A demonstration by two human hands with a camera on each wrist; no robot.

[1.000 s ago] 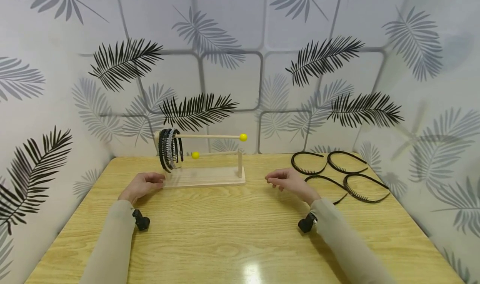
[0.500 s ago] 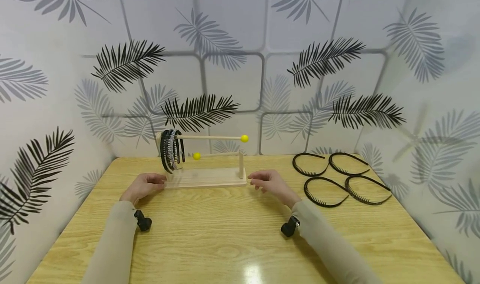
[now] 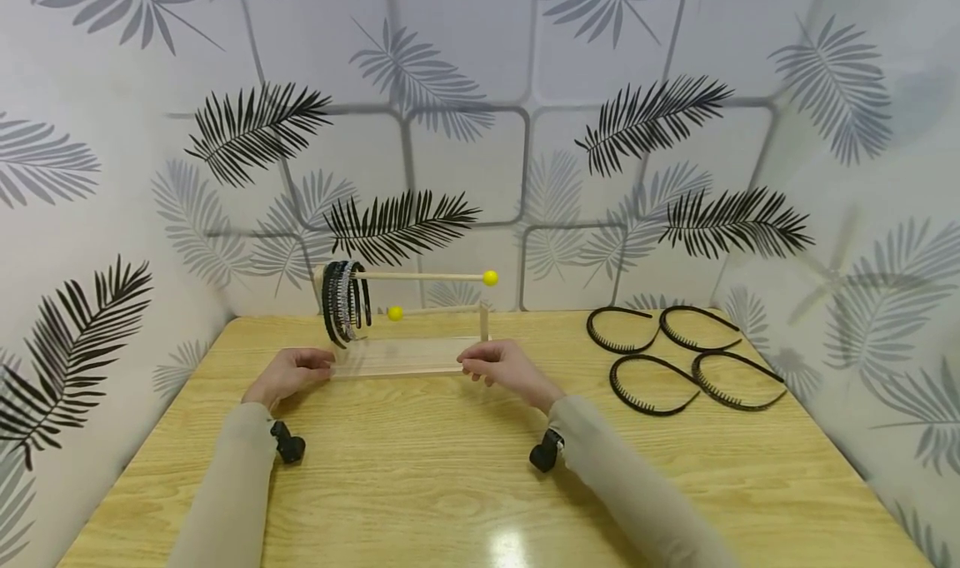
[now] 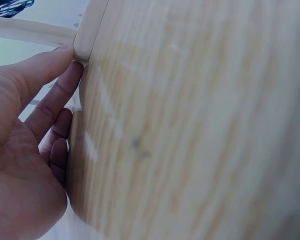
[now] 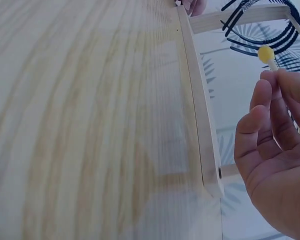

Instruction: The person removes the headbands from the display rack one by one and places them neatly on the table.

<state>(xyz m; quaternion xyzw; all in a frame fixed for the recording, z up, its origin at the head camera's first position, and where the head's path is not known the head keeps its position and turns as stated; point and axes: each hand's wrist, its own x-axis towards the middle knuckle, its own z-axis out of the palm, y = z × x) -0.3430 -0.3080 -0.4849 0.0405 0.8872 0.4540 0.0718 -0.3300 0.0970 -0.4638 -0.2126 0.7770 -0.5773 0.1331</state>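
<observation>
A wooden headband stand (image 3: 405, 357) rests on the table, with two rods ending in yellow balls. Several black and silver headbands (image 3: 342, 306) hang at the left end of its upper rod. My left hand (image 3: 287, 376) is at the stand's left front corner; in the left wrist view, thumb and index finger pinch the base's corner (image 4: 87, 42). My right hand (image 3: 513, 372) hovers in front of the base's right end, its fingers loosely bent. The right wrist view has this hand (image 5: 275, 145) apart from the base (image 5: 197, 100), holding nothing.
Several black toothed headbands (image 3: 632, 404) lie loose on the right side of the wooden table (image 3: 420, 485). A wall with a leaf pattern (image 3: 465, 168) stands behind the table, and more of it rises along both sides.
My right hand has moved left, from near the loose headbands to the stand's right front end. My left hand has stayed at the stand's left corner.
</observation>
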